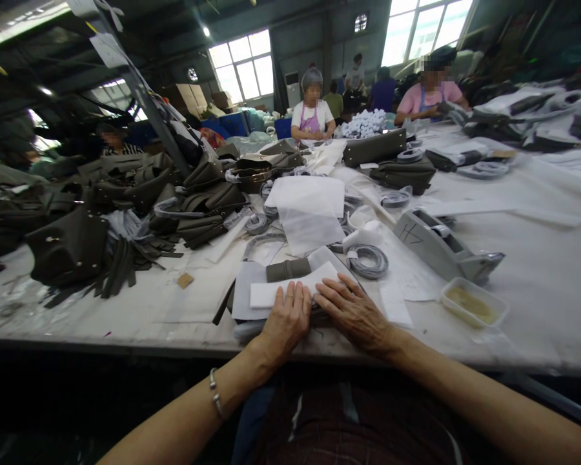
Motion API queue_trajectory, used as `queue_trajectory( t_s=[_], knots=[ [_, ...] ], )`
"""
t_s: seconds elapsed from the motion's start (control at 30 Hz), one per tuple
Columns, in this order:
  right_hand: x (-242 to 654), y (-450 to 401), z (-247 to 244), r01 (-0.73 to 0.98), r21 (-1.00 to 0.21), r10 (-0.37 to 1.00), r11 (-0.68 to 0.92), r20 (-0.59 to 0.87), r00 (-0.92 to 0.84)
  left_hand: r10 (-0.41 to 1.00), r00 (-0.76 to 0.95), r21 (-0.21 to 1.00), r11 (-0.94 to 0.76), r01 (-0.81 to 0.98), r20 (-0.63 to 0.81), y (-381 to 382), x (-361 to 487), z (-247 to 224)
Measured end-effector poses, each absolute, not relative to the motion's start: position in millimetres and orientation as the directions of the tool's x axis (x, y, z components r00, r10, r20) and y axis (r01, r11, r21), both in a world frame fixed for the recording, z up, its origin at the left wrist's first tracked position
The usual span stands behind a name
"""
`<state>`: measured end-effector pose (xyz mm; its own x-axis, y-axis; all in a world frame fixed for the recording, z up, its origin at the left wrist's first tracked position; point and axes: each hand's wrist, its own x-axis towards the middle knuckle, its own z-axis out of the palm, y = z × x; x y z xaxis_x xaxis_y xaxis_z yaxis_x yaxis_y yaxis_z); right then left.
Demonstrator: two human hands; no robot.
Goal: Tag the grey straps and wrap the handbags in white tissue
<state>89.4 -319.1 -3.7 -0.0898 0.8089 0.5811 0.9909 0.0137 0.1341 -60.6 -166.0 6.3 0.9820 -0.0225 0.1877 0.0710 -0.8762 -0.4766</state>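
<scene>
At the table's front edge, a strip of white foam sheet [264, 296] lies over a dark olive handbag [288, 270] with white paper beneath it. My left hand [290, 316] rests on the strip's middle, its fingers stretched forward and lying flat. Beside it, my right hand [351, 310] spreads its fingers over the strip's right part. Both palms hide the bag's near side. Just beyond the bag are white sheets [310, 206] and a coiled, wrapped strap [368, 260].
A grey tape dispenser [440, 245] and a plastic tub of yellowish paste [473, 303] stand to the right. Dark bags [68, 245] with dangling straps pile up on the left. A small brown tag [184, 280] lies nearby. Co-workers [312, 113] sit across the table.
</scene>
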Motion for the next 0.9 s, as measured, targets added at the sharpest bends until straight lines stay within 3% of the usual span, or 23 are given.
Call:
queue_trajectory(
  t_s=[0.3, 0.53, 0.77, 0.9],
  knots=[
    [84.7, -294.1, 24.4, 0.976, 0.208, 0.797, -0.071, 0.600, -0.070, -0.123, 0.952, -0.264, -0.963, -0.046, 0.281, -130.2, -62.2, 42.5],
    [84.5, -274.5, 48.8, 0.983, 0.182, 0.888, 0.001, 0.451, -0.084, -0.034, 0.962, -0.167, -0.986, 0.012, 0.270, -121.6, -76.6, 36.4],
    [86.3, -282.3, 27.3, 0.997, 0.082, 0.898, 0.011, 0.437, -0.046, -0.020, 0.932, -0.175, -0.983, 0.047, 0.362, -134.3, -76.6, 12.8],
    [90.8, -290.0, 27.9, 0.998, -0.048, 0.903, 0.030, 0.430, -0.007, 0.030, 0.942, -0.150, -0.985, 0.085, 0.335, -137.3, -71.5, 17.0]
  ],
)
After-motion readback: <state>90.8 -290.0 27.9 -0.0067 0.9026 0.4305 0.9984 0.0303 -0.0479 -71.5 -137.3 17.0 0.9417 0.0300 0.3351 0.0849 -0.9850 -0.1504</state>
